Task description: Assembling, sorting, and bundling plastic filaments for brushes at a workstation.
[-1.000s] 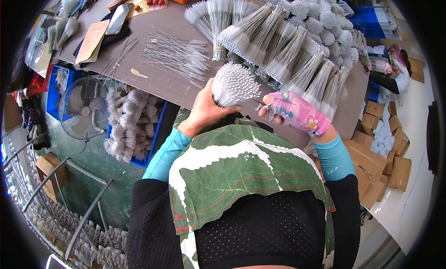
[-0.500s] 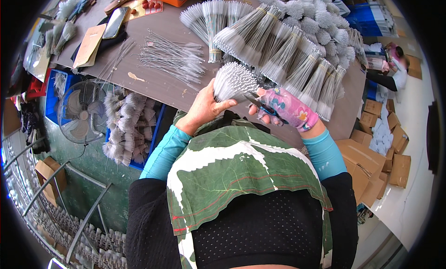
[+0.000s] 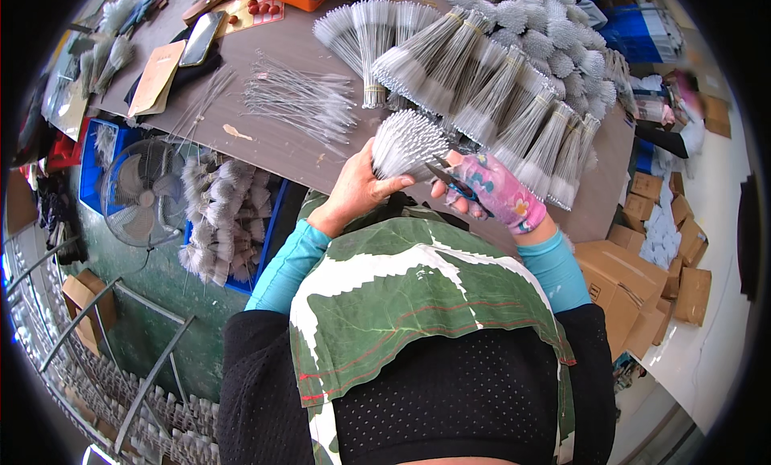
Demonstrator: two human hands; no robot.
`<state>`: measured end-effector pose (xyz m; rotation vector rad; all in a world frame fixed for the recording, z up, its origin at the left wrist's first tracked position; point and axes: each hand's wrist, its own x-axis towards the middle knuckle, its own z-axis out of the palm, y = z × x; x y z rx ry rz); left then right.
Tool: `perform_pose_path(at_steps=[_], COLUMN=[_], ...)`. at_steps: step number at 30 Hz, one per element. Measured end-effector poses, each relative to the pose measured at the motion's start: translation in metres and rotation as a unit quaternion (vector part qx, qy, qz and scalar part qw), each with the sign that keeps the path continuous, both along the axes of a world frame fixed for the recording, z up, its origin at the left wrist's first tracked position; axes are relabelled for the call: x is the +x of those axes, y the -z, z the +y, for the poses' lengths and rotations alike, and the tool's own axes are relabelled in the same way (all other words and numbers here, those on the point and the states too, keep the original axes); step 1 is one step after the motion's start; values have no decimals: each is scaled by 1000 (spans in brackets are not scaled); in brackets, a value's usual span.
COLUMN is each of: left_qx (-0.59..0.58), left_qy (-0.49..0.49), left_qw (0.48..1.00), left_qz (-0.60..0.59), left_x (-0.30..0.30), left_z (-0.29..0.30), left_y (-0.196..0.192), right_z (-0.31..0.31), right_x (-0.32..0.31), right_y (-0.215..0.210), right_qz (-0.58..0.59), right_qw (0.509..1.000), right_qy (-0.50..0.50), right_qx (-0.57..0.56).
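Because your left hand [image 3: 357, 189] clasps the brush bundle [image 3: 408, 146], it seems steadied; your right hand [image 3: 499, 190] grips cutters [image 3: 441, 174] alongside.

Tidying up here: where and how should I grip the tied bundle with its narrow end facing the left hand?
Probably around the banded wire end of the tied bundle, from the near side: that end is narrow and nearer, while the bristles fan out beyond.
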<state>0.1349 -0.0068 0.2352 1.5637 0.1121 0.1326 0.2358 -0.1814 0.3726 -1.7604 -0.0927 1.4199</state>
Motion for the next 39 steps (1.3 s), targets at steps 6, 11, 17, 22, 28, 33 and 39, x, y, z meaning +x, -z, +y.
perform_pose_path(at_steps=[6, 11, 17, 22, 28, 33, 39], left_qx=[-18, 15, 48, 55, 59, 66, 83], left_qy=[-4, 26, 46, 60, 59, 76, 86], left_qw=[999, 999, 994, 991, 991, 989, 987], left_qz=[32, 44, 88, 102, 102, 106, 107], left_x=[0, -5, -7, -8, -11, -11, -9], left_z=[2, -1, 2, 3, 3, 4, 4], left_y=[-9, -6, -18, -25, -23, -25, -26], right_z=[-30, -20, 8, 11, 24, 21, 28], right_x=[16, 27, 34, 45, 44, 43, 41], right_y=[4, -18, -38, -28, -42, -31, -40], right_qz=[24, -203, -322, -259, -189, -207, -189], right_qw=[926, 971, 877, 882, 905, 900, 895], right_qy=[236, -7, -354, -391, -367, -377, -399], right_qx=[294, 127, -39, -37, -103, -69, -71])
